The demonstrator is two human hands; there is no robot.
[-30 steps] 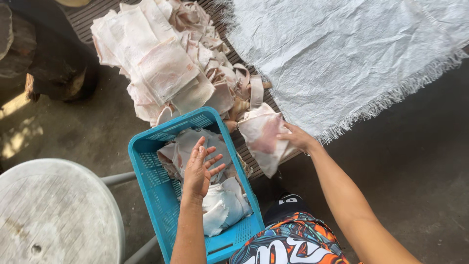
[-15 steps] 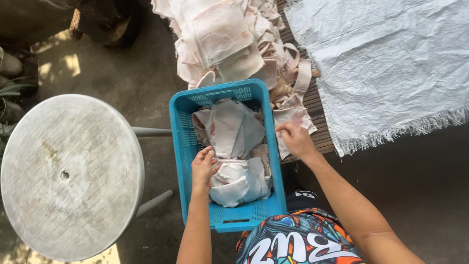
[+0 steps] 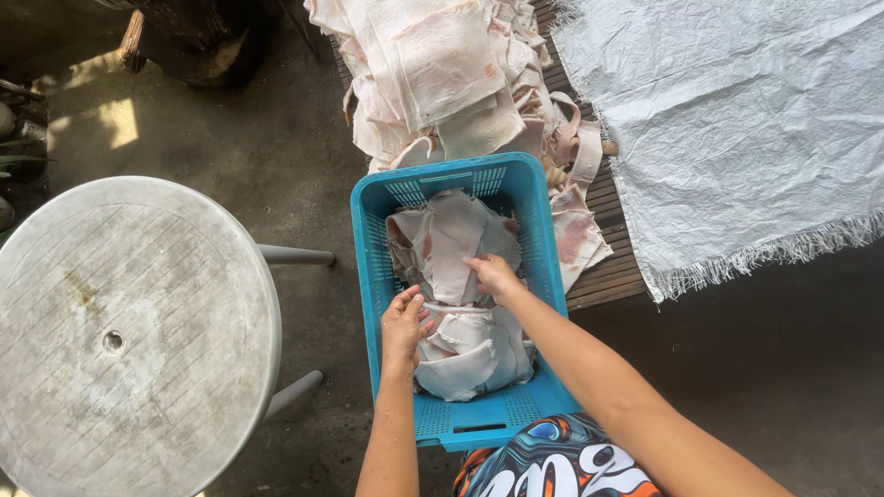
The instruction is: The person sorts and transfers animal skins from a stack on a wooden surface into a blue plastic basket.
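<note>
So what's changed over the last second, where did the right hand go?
The right hand left the pale piece it held by the pile on the slats and came into the blue basket, now pressing on the pieces there. The left hand slid toward the near left wall, fingers curled on the pieces. The basket, pile, white sheet and round table stayed put.

One view only, from a head-worn camera. It looks steeply down over the person's own forearms onto a blue basket at close range, near lap height. Frame takes in a round grey table at left and a white woven sheet upper right. No second view to overlap.
</note>
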